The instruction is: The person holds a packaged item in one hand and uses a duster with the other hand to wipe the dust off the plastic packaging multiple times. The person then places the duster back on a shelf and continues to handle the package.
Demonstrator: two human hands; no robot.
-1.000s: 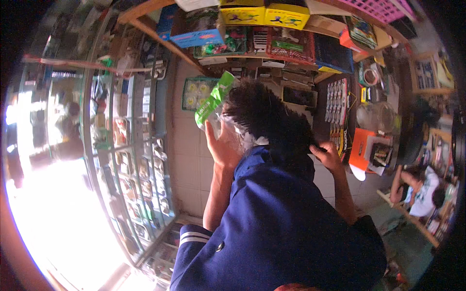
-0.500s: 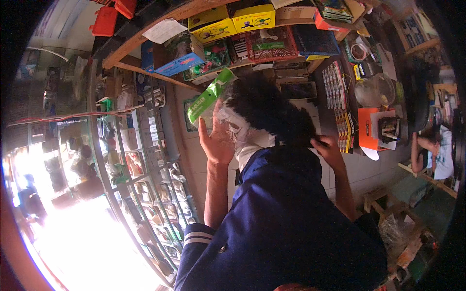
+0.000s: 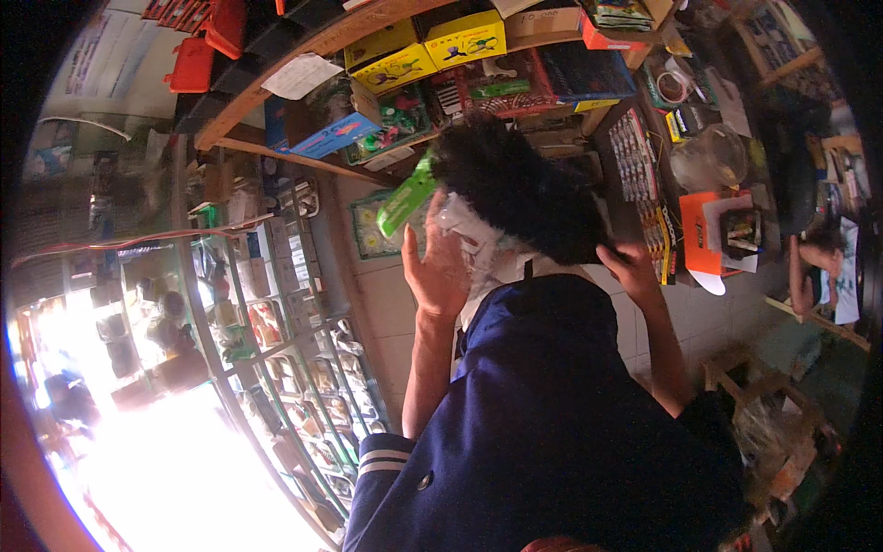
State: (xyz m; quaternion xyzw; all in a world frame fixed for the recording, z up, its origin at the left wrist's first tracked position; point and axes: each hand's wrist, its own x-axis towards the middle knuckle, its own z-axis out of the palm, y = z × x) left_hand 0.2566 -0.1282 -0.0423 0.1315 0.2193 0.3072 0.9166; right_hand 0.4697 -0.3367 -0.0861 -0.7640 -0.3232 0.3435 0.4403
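A black, fluffy, duster-like thing (image 3: 515, 193) spans the space between my hands; its kind is not plain. My left hand (image 3: 439, 276), palm turned up, holds a clear plastic packet (image 3: 469, 225) with a bright green header card (image 3: 405, 200). White contents show through the plastic, and the packet lies against the left side of the black fluff. Some of my left fingertips are hidden behind these things. At the fluff's lower right edge, my right hand (image 3: 633, 267) is closed, with the fingers partly hidden.
Yellow boxes (image 3: 464, 43) and a blue box (image 3: 336, 133) sit on the shelf ahead. A glass-fronted display (image 3: 294, 396) stands left. To the right are an orange box (image 3: 704, 235), a clear round tub (image 3: 708, 158) and a wooden stool (image 3: 736, 368). Another person's arm (image 3: 814, 267) shows far right.
The packet and my left hand have shifted right, and its green header now looks narrower and more tilted. My right hand has moved slightly right and up along with the black fluff.
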